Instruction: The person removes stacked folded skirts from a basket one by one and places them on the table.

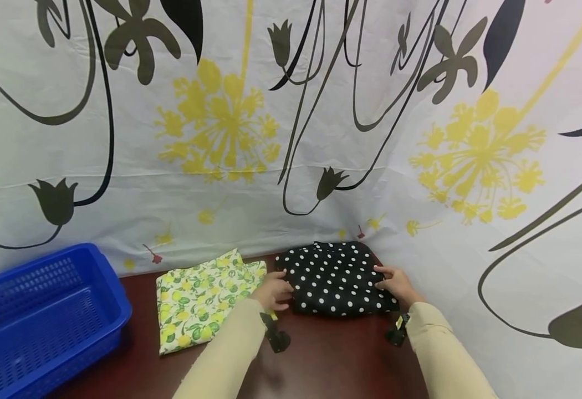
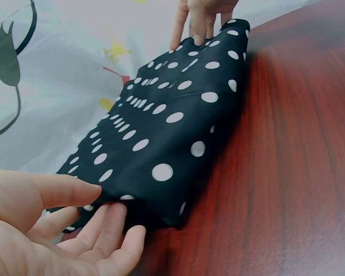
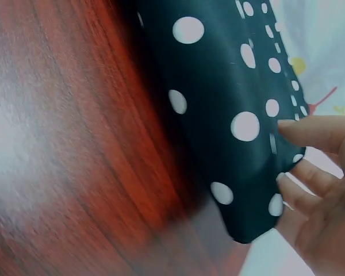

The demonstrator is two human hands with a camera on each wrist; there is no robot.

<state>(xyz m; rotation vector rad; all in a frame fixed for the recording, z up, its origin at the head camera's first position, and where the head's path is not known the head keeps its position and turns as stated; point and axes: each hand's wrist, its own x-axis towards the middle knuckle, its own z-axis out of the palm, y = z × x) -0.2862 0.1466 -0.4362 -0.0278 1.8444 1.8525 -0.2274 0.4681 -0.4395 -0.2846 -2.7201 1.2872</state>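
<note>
A folded black cloth with white polka dots [image 1: 333, 280] lies at the back of the dark red table, close to the hanging fabric. At its left end is my left hand [image 1: 273, 291]; the left wrist view shows the upper finger over the cloth's edge and other fingers curled at its side, some fingertips hidden. My right hand [image 1: 397, 284] holds the opposite end, thumb [image 3: 302, 131] on top and fingers along the edge. Left of the black cloth, a folded white cloth with a lemon print [image 1: 196, 305] lies flat, partly behind my left forearm.
A blue plastic basket [image 1: 113, 277] with perforated walls stands at the left of the table [image 1: 331, 354]. White fabric with a flower print [image 1: 251, 221] hangs behind the table and down its right side. A small dark device is strapped to each wrist.
</note>
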